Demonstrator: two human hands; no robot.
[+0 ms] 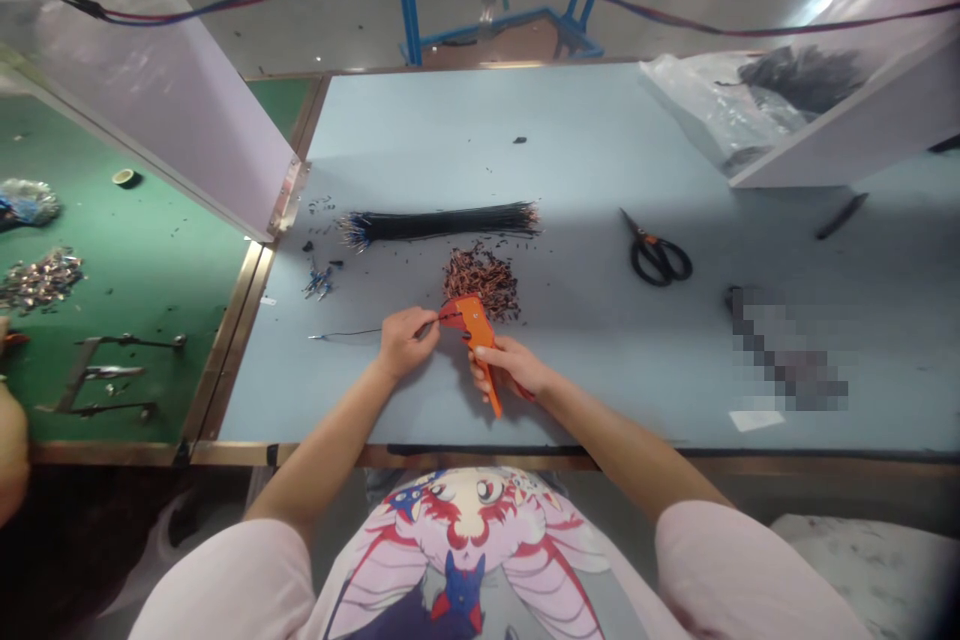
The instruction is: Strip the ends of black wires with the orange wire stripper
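Note:
My right hand grips the handles of an orange wire stripper, its head pointing up and left. My left hand pinches a thin black wire and holds its end in the stripper's jaws; the wire trails left over the pale blue table. Just behind the tool lies a pile of stripped wire scraps. Farther back a bundle of black wires lies crosswise.
Black-handled scissors lie to the right, a black pen-like item farther right. A clear plastic bag sits at the back right under a white panel. On the left, a green bench holds metal parts and another person's arm.

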